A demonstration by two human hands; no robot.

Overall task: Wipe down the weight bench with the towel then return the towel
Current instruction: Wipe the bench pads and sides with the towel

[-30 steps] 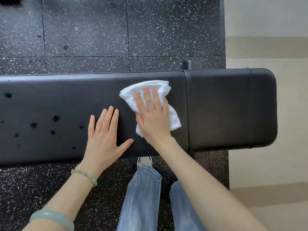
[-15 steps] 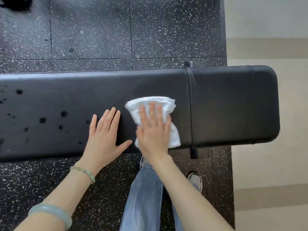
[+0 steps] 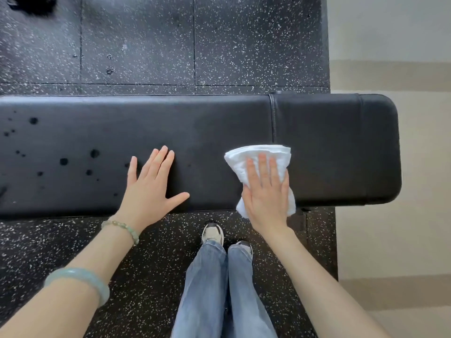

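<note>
Black vinyl covers the bench (image 3: 195, 128), which runs from 9 to 3 o'clock across the view, over a speckled rubber floor (image 3: 146, 45). The white, bunched towel (image 3: 253, 154) lies on the pad's near half, at about 3 o'clock from the picture's middle. The seam (image 3: 272, 118) comes down to it at its 12 o'clock, and its lower corner hangs over the near edge.

The right hand (image 3: 266, 193) lies flat on the towel. Its fingers (image 3: 262, 167) are straight and close together, pointing to 12 o'clock, with none curled round the cloth. That flat palm seems meant to spread pressure over a wide patch, so the cloth drags with the hand instead of slipping out.

The left hand (image 3: 148, 189) rests bare on the pad at the towel's 9 o'clock, well apart from it. Its fingers (image 3: 162, 162) are straight, the thumb is splayed toward 3 o'clock, and it holds nothing. It reads as a brace for someone leaning over.

Dark spots (image 3: 64, 161) dot the pad at 9 o'clock from the left hand; I cannot tell whether they are wet drops or marks. If they are drops, that end is not yet wiped, so the job looks part done and the towel's return not begun. Where the towel belongs is out of view.
</note>
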